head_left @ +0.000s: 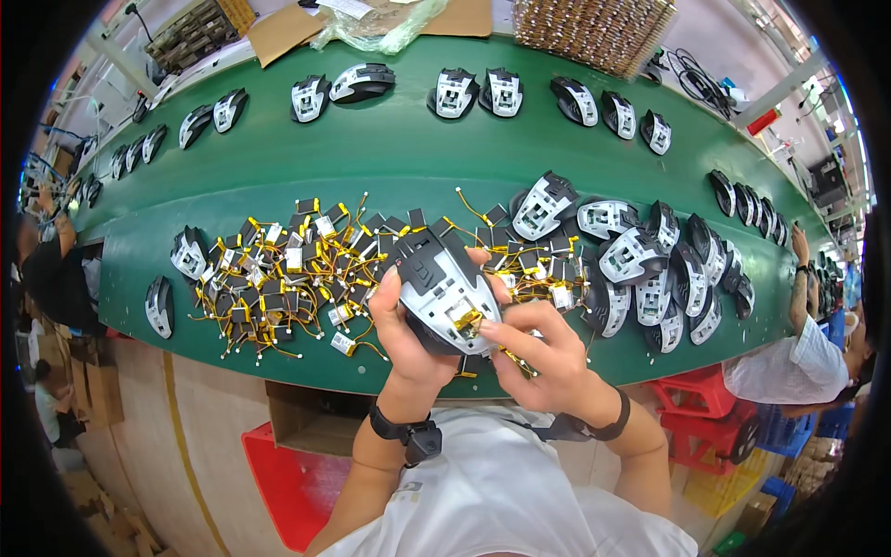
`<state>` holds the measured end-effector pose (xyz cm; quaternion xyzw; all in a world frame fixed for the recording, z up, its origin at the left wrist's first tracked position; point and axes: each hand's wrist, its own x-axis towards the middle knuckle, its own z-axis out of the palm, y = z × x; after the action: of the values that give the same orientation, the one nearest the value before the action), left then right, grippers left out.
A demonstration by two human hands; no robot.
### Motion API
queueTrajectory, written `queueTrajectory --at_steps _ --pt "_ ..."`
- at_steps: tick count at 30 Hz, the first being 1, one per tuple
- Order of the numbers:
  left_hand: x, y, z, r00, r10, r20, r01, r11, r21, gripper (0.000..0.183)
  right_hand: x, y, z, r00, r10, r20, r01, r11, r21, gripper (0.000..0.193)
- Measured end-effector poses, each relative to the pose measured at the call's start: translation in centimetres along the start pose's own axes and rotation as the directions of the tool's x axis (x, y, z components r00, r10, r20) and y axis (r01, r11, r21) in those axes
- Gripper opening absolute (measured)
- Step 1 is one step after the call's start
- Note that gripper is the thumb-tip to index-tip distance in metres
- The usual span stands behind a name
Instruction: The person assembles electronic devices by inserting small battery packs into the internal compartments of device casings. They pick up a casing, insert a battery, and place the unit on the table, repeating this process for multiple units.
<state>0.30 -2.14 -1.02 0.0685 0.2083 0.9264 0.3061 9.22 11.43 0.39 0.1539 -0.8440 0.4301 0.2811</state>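
Note:
A black-and-silver computer mouse (434, 278) is tilted in my left hand (406, 342), whose thumb and fingers wrap round its sides above the table's near edge. In an opening of its silver face sits a small battery (459, 309) with yellow tape at one end. My right hand (548, 367) has its fingers closed at that taped end, the index fingertip touching it. Yellow wire shows beside the right thumb; what lies under the palm is hidden. Behind the mouse spreads a heap of small batteries (269, 278) with thin leads and white plugs.
Several mice are piled on the green table (306, 172) to the right, including a silver-faced mouse (634, 255). Two stand at the left, near a mouse (160, 306). More mice line the raised back strip. A red crate (288, 492) is below; a co-worker's arm (800, 288) reaches in at right.

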Motion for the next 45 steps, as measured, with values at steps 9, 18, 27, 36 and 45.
queueTrajectory --at_steps 9,18,27,36,45 --pt "-0.3 -0.4 0.7 0.998 0.064 0.012 -0.065 0.982 0.176 0.077 -0.3 0.8 -0.5 0.989 -0.146 0.006 0.143 0.957 -0.251 0.048" --pt "1.1 -0.3 1.0 0.992 -0.118 -0.050 0.127 0.963 0.239 0.077 3.1 -1.0 -6.6 0.995 0.072 0.066 -0.071 0.997 -0.021 0.064" --pt "3.2 -0.8 3.6 0.916 -0.398 -0.051 0.373 0.797 0.475 0.063 9.7 3.0 -10.0 0.751 0.051 0.658 -0.116 0.992 0.055 0.109" --pt "4.2 -2.7 5.4 0.855 -0.514 -0.070 0.477 0.724 0.499 0.058 8.9 4.5 -13.0 0.737 0.035 0.675 -0.054 0.999 0.006 0.111" --pt "7.6 -3.6 7.9 0.920 -0.379 -0.097 0.379 0.800 0.465 0.056 10.3 8.1 -14.9 0.770 -0.087 0.632 0.068 0.996 0.055 0.117"
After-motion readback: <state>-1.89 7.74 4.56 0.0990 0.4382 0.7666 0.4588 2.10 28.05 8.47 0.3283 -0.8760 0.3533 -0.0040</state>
